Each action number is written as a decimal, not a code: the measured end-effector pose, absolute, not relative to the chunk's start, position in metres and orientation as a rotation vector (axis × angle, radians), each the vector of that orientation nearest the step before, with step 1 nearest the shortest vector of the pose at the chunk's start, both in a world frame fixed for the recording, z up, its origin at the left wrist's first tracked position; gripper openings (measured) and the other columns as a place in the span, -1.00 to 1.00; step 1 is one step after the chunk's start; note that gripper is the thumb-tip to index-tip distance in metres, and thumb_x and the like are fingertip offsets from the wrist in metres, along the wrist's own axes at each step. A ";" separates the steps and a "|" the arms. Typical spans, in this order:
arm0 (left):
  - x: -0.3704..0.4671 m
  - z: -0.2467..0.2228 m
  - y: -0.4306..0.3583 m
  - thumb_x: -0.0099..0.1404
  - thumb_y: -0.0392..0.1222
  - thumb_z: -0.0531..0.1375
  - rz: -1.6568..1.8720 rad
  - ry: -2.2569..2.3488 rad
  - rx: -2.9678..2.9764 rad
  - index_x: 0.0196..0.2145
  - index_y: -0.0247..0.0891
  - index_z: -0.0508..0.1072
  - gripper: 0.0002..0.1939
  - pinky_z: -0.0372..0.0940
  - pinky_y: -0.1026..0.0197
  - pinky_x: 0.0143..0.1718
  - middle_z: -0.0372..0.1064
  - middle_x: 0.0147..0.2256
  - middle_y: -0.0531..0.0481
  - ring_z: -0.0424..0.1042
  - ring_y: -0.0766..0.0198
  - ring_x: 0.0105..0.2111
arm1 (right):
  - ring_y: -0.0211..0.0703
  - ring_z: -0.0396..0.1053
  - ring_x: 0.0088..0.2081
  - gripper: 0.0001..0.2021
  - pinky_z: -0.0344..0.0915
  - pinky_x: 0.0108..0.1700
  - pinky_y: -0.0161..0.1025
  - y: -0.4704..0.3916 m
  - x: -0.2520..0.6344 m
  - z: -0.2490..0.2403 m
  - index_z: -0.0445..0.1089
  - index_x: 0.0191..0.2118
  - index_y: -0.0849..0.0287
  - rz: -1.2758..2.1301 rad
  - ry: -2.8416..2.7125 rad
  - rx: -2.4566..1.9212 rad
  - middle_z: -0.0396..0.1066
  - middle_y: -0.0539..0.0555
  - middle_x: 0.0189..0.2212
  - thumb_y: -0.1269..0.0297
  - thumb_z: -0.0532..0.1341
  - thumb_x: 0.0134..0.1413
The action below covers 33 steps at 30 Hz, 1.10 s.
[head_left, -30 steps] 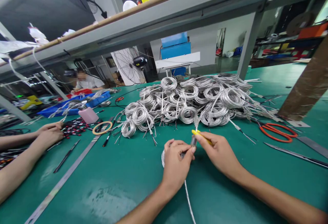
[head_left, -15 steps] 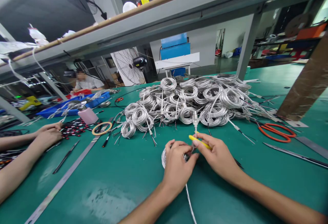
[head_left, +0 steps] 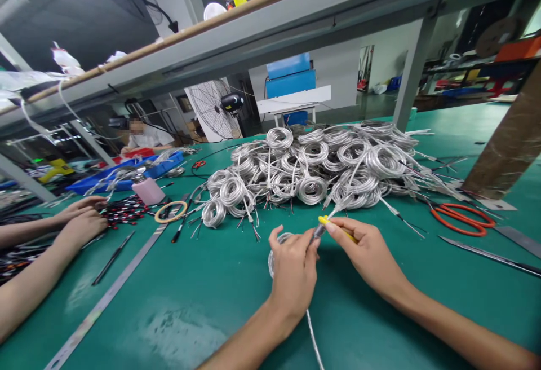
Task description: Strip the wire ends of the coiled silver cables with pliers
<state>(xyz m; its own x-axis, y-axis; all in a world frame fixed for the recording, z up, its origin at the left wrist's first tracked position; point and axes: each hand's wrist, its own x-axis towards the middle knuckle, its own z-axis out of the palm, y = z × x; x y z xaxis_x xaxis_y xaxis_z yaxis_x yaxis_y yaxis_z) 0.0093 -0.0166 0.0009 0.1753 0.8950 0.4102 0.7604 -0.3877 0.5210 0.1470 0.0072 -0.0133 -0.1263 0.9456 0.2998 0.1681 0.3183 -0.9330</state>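
My left hand (head_left: 296, 265) is closed on a coiled silver cable (head_left: 271, 263), whose loop shows behind the fingers. A grey piece of the cable sticks out between thumb and fingertips, and a loose length runs down below the wrist. My right hand (head_left: 359, 246) is closed round a yellow-handled tool (head_left: 324, 220), its fingertips close to the left ones. A pale cable end rises above them toward the heap. Much of the tool is hidden by the fingers. Just beyond lies a large heap of coiled silver cables (head_left: 313, 189).
Orange-handled scissors (head_left: 462, 220) lie right. On the left are a steel ruler (head_left: 105, 302), a tape ring (head_left: 170, 212), a pink bottle (head_left: 149, 190), a blue tray (head_left: 88, 184) and another person's hands (head_left: 84, 220). A shelf edge (head_left: 262, 14) crosses above.
The left fingers have turned and shifted onto the grey piece. The yellow tool has tilted and is more covered by my right hand. The pale cable end now leans right instead of standing upright.
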 end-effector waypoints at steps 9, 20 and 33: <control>0.006 0.001 -0.009 0.25 -0.30 -0.06 0.898 1.426 2.046 -0.44 -0.20 0.39 -0.74 -0.05 0.10 0.00 0.29 -0.65 0.19 0.28 0.37 -0.57 | -0.32 0.10 -0.61 -0.57 0.00 -0.56 -0.38 -0.002 0.145 -0.024 0.14 0.04 0.20 0.944 -1.742 -1.135 0.19 -0.11 -0.65 0.12 0.07 0.07; 0.009 -0.001 -0.011 0.25 -0.19 -0.02 0.906 1.448 2.027 -0.30 -0.17 0.42 -0.78 -0.04 0.10 0.01 0.30 -0.68 0.21 0.30 0.37 -0.57 | -0.14 0.30 -0.36 -0.64 0.19 -0.29 -0.30 0.012 0.149 -0.014 0.41 -0.38 0.20 0.766 -1.678 -1.145 0.28 0.01 -0.57 0.06 0.00 0.12; 0.012 -0.001 -0.010 0.20 -0.22 0.03 0.904 1.441 1.964 -0.38 -0.19 0.43 -0.83 -0.03 0.09 0.03 0.37 -0.66 0.17 0.35 0.36 -0.56 | -0.23 0.25 -0.52 -0.64 0.16 -0.44 -0.35 0.006 0.150 -0.018 0.40 -0.26 0.19 0.634 -1.809 -1.174 0.32 0.01 -0.57 0.06 -0.02 0.13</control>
<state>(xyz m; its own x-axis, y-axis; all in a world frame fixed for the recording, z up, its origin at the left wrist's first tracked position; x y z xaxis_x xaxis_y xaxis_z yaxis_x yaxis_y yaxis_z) 0.0125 -0.0101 -0.0009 0.2046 0.9578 0.2017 0.5983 -0.2855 0.7487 0.1497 0.0057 -0.0176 -0.1825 0.9033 0.3882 0.4636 0.4272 -0.7762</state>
